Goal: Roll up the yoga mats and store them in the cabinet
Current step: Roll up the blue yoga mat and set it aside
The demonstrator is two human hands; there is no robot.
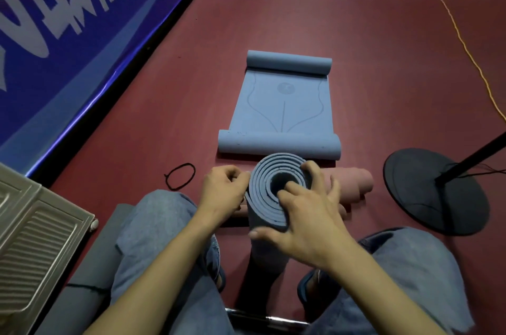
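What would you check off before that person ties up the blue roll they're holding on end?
1. Rolled blue mat standing on end: ok.
2. Layers wound tight: not ok, a hole gapes at the centre.
3. Left hand holds its side: ok.
4. Right hand has a grip on the top, finger in the hole: ok.
5. Black band close by: ok, loose on the floor to the left, not yet picked up.
6. Other blue mat rolled: not ok, flat in the middle, curled at both ends.
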